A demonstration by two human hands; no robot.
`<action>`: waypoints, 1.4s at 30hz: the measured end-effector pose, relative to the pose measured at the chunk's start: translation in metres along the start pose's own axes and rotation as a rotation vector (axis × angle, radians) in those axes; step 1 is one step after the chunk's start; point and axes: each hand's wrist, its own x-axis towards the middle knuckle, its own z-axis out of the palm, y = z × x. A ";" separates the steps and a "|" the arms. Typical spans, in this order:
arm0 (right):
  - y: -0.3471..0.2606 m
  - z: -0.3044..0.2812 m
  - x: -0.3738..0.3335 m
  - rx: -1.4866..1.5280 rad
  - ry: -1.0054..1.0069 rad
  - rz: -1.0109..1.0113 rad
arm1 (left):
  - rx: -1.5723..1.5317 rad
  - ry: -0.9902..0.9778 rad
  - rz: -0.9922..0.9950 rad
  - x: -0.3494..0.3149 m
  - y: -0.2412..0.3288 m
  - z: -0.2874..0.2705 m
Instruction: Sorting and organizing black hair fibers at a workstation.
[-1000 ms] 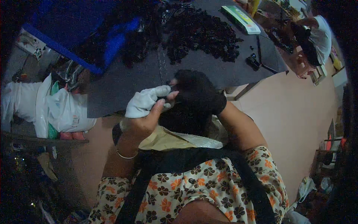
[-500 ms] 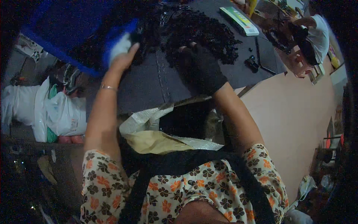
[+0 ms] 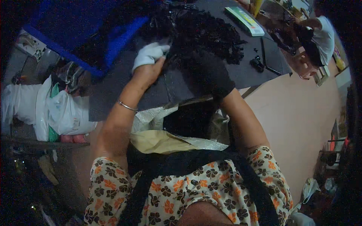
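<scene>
Head view: showing a blue bin [image 3: 62, 52] at left, lying beside a black pile [image 3: 215, 32] of small pieces on the table [image 3: 117, 94], probably for easy reach. Holding the white-gloved left hand [image 3: 151, 56] at the pile's near edge, bringing thumb and fingertips close together, blur not revealing any grip. Placing an open foil-lined bag [image 3: 158, 141] below the table edge, likely for handy access. Holding the dark-gloved right hand [image 3: 209, 75] at the pile's near side, losing its fingers against black, not telling whether apart or together. Showing a green-and-white box [image 3: 245, 21] beyond, seemingly clear of both hands.

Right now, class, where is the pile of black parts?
In the head view, the pile lies on the table, upper centre, left of the green box.
</scene>
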 end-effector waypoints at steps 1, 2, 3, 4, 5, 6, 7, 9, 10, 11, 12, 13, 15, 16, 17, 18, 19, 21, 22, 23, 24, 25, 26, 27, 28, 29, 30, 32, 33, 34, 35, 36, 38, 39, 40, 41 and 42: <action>0.002 0.001 -0.002 -0.001 0.002 0.000 | -0.005 0.000 0.038 -0.001 0.003 -0.001; 0.004 0.003 -0.004 -0.001 -0.034 0.060 | -0.010 -0.001 0.076 -0.002 0.004 0.000; 0.006 0.004 -0.006 -0.002 -0.069 0.122 | -0.010 -0.002 0.079 -0.001 0.004 0.000; 0.002 -0.004 -0.005 -0.009 -0.068 0.126 | -0.090 0.006 0.034 0.000 0.003 0.001; -0.006 -0.013 -0.001 -0.014 -0.109 0.157 | -0.159 0.015 -0.017 0.000 0.002 -0.001; -0.011 -0.018 0.002 -0.018 -0.151 0.189 | -0.155 0.017 -0.018 -0.002 0.000 -0.004; -0.009 -0.018 0.000 -0.020 -0.147 0.192 | -0.138 0.045 -0.010 -0.002 0.000 -0.005; -0.004 -0.013 -0.005 0.011 -0.030 0.109 | -0.120 0.071 0.002 -0.002 -0.001 -0.011; -0.002 -0.011 -0.006 0.010 -0.029 0.113 | -0.187 0.089 -0.066 0.002 0.003 -0.017; -0.001 -0.009 -0.005 0.063 0.008 0.145 | -0.253 0.107 -0.135 0.004 0.007 -0.022; 0.000 -0.007 -0.005 0.117 0.043 0.177 | -0.379 0.146 -0.264 0.003 0.015 -0.025; 0.003 -0.006 -0.006 0.116 0.042 0.179 | -0.381 0.144 -0.264 0.002 0.020 -0.029; 0.010 -0.004 -0.008 0.210 0.018 0.183 | -0.434 0.159 -0.281 -0.001 0.027 -0.034; 0.017 0.007 -0.012 0.210 0.023 0.184 | -0.433 0.158 -0.277 -0.003 0.034 -0.038; 0.030 0.026 -0.019 0.508 0.133 0.269 | -0.459 0.106 -0.327 -0.004 0.040 -0.040; 0.036 0.038 -0.022 0.813 0.240 0.345 | -0.478 0.059 -0.384 -0.007 0.044 -0.042; 0.025 0.031 -0.017 0.822 0.231 0.338 | -0.471 0.067 -0.393 -0.015 0.042 -0.042; -0.007 0.003 -0.007 0.560 0.091 0.382 | -0.576 0.153 -0.316 -0.028 0.040 -0.039; -0.009 0.001 -0.006 0.559 0.092 0.382 | -0.576 0.153 -0.315 -0.029 0.044 -0.038; -0.011 -0.001 -0.005 0.589 0.056 0.413 | -0.613 0.178 -0.306 -0.030 0.048 -0.036; -0.012 -0.001 -0.005 0.620 0.020 0.444 | -0.650 0.203 -0.297 -0.031 0.051 -0.035; -0.012 -0.002 -0.006 0.620 0.020 0.444 | -0.650 0.203 -0.296 -0.033 0.050 -0.036; -0.013 -0.001 -0.007 0.619 0.016 0.438 | -0.512 0.142 -0.255 -0.035 0.047 -0.038; -0.013 0.000 -0.007 0.618 0.012 0.432 | -0.375 0.081 -0.213 -0.036 0.046 -0.039; -0.011 0.002 -0.009 0.619 0.014 0.432 | -0.375 0.080 -0.211 -0.037 0.048 -0.039; -0.007 0.006 -0.012 0.596 0.048 0.370 | -0.459 0.083 -0.302 -0.039 0.051 -0.040; -0.005 0.008 -0.013 0.573 0.082 0.307 | -0.543 0.086 -0.393 -0.040 0.054 -0.040; -0.005 0.004 -0.013 0.518 0.050 0.282 | -0.400 0.051 -0.315 -0.038 0.058 -0.045; -0.006 0.003 -0.012 0.463 0.019 0.255 | -0.256 0.017 -0.236 -0.038 0.059 -0.047; -0.007 0.002 -0.012 0.463 0.019 0.255 | -0.256 0.017 -0.236 -0.039 0.062 -0.044; -0.011 0.003 -0.011 0.472 0.074 0.245 | -0.483 0.083 -0.312 -0.042 0.067 -0.038; -0.014 0.003 -0.011 0.481 0.129 0.233 | -0.710 0.151 -0.386 -0.044 0.069 -0.035; -0.020 -0.002 -0.012 0.636 0.119 0.211 | -0.513 0.108 -0.272 -0.044 0.070 -0.043; -0.024 -0.005 -0.012 0.791 0.109 0.188 | -0.316 0.064 -0.158 -0.043 0.070 -0.046; -0.029 -0.007 -0.012 0.792 0.108 0.188 | -0.316 0.064 -0.160 -0.044 0.073 -0.048; -0.035 -0.010 -0.012 0.760 0.023 0.211 | -0.357 0.035 -0.170 -0.045 0.075 -0.049; -0.039 -0.012 -0.013 0.728 -0.062 0.234 | -0.397 0.006 -0.181 -0.047 0.077 -0.049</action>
